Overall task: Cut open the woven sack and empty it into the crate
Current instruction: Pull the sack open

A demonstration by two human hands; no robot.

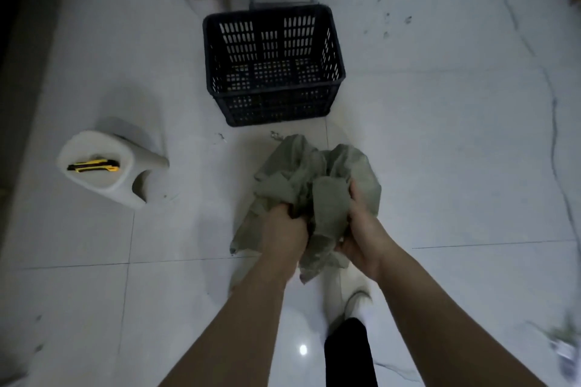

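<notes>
Both grips, left hand (284,229) and right hand (361,229), clamped on crumpled sack (330,198), fingertips hidden in folds

Dim, bluish; lamp glare on floor (303,349); corners blurred, edges warped.

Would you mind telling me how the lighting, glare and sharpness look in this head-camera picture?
Head view: dim overall, with dark vignetted corners; a small bright glare spot on the glossy white tiled floor near the bottom; wide-angle bending of tile lines; edges smeared with blur, while the black slatted plastic crate, the crumpled grey-green woven sack and both hands, left hand and right hand, are fairly sharp.
</notes>
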